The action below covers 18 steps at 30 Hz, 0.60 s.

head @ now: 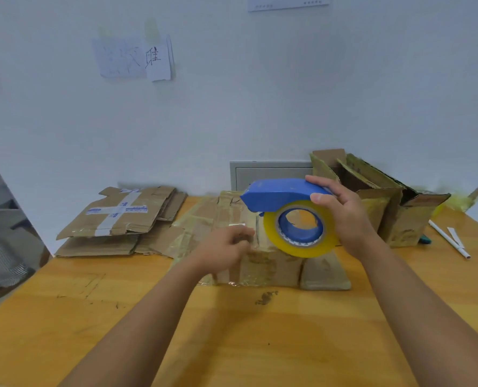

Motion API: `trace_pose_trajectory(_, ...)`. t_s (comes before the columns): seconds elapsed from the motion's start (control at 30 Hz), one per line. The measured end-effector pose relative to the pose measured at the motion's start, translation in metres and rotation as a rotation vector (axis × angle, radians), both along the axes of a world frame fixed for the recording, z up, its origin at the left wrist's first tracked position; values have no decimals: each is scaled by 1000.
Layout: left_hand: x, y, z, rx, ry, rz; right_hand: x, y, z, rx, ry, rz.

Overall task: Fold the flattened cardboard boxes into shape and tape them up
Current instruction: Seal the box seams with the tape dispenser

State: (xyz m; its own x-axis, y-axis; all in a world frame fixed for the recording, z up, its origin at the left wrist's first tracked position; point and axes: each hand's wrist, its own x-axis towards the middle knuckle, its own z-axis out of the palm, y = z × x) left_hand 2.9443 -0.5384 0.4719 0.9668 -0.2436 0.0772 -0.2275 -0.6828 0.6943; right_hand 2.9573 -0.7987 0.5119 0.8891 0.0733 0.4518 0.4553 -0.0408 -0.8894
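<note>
Cardboard box (271,263) blurs under the pinching left hand (226,250); right hand (341,216) grips the tape dispenser (282,192).

Both bare forearms reached forward from the near edge, the right hand (341,216) raised higher with fingers and thumb curled in a grip, the left hand (224,248) lower and just left, fingertips pinched together.
</note>
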Motion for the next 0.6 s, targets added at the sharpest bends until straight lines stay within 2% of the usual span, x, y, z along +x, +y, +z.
trace_pose_trajectory(0.07,1,-1,13,-287,181,103,2,-2,-3,30,0,0)
trace_pose_trajectory(0.13,3,-2,24,-444,291,209,2,-4,-5,50,5,5)
trace_pose_trajectory(0.23,9,-6,34,-434,356,249,3,-7,-6,60,14,26)
trace_pose_trajectory(0.43,19,-11,37,-447,452,116,3,-10,-8,84,24,51)
trace_pose_trajectory(0.6,19,-18,38,-631,385,202,3,-10,-6,71,25,51)
